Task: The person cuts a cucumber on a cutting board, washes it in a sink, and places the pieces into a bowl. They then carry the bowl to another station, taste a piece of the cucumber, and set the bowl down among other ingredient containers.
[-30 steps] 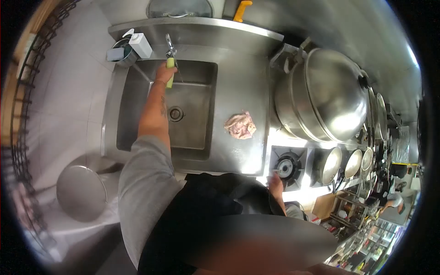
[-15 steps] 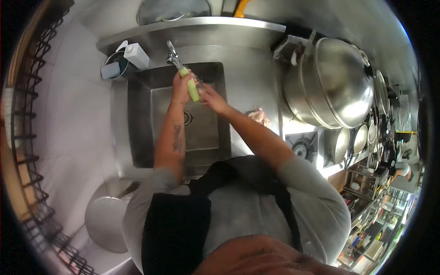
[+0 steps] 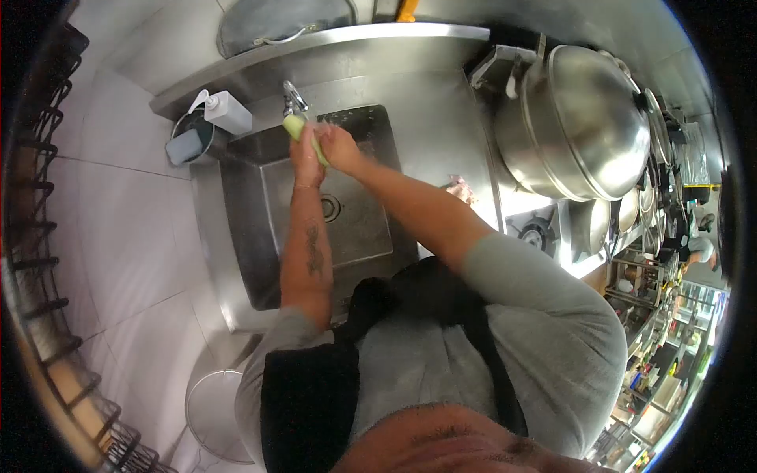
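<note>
A long, pale green peeled-looking vegetable (image 3: 293, 126) is held at a slant over the sink (image 3: 272, 229), its upper end just under the faucet (image 3: 293, 96). My left hand (image 3: 304, 164) is closed around its middle from the left. From the right, my right hand (image 3: 341, 148) presses curled fingers against the vegetable, slightly blurred. Both hands cover much of its length. Water drops lie on the sink's far wall, and the drain (image 3: 330, 208) shows below my hands.
A white pump bottle (image 3: 229, 112) and a container with a grey sponge (image 3: 184, 147) stand left of the sink. A pinkish crumpled item (image 3: 459, 189) lies on the right counter. Beyond it are a large domed steel pot (image 3: 583, 122) and a gas burner (image 3: 535, 235).
The vegetable has shifted left, its top end now left of the spout. My right hand has moved up and left and closed onto it. The camera view has turned slightly.
</note>
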Motion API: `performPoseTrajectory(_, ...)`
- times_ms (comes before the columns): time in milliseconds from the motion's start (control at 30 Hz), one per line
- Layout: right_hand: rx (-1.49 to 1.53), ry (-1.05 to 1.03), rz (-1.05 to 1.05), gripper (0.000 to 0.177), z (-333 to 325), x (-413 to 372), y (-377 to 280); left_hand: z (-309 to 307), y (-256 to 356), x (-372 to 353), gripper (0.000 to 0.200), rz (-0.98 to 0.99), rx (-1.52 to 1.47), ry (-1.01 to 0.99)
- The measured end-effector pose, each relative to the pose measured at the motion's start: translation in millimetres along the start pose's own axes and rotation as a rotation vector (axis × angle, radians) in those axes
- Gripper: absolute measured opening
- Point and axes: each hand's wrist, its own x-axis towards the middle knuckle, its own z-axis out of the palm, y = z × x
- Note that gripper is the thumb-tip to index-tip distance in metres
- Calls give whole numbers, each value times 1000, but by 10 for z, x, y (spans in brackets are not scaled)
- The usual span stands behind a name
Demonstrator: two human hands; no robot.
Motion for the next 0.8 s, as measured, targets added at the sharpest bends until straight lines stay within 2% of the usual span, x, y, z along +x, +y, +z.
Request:
performPoseTrajectory(33,-155,-28,-101,28,-109,-66,-113,-61,-37,68,39,64,70,95)
performPoseTrajectory(67,-160,-32,-99,28,-198,-66,-200,-52,-36,46,39,61,65,98)
performPoseTrajectory(133,-210,-12,-2,22,-295,-58,-332,-40,23,-88,44,36,327,205)
performPoseTrajectory(167,-206,-13,1,22,-245,-35,-305,-45,-26,-172,44,35,332,206)
performPoseTrajectory(233,-165,-116,131,21,-149,82,-261,-49,-138,-343,48,-155,-138,102)
performPoseTrajectory(267,-163,-111,135,21,-204,141,-361,-119,-147,-412,48,-158,-134,98)
performPoseTrajectory(333,-390,-311,333,27,-314,241,-501,-194,-103,-542,54,-352,-117,-60)
performPoseTrajectory(367,-391,-310,334,27,-303,215,-453,-121,-93,-535,54,-353,-118,-62)
performPoseTrajectory(433,-435,-107,183,41,-231,88,-285,81,-81,-468,50,-238,-330,-14)
performPoseTrajectory(467,-436,-111,181,41,-148,24,-75,50,-134,-367,50,-235,-333,-10)
performPoseTrajectory(533,245,-155,209,54,-20,-55,300,-107,-302,-115,48,-72,-172,-109)
performPoseTrajectory(567,244,-158,205,54,-70,-85,211,-151,-325,-53,48,-68,-174,-107)
performPoseTrajectory(633,160,-46,396,50,-207,-157,4,-214,-354,79,47,2,375,-93)
performPoseTrajectory(667,159,-45,392,50,-315,-136,-126,-231,-316,160,47,5,373,-94)
performPoseTrajectory(733,426,-259,590,45,-469,-121,-330,-330,-228,316,55,498,988,231)
performPoseTrajectory(767,428,-256,590,45,-431,-108,-258,-450,-245,441,55,498,989,227)
performPoseTrajectory(800,295,-297,343,47,-360,-69,-97,-590,-305,593,59,433,1073,263)
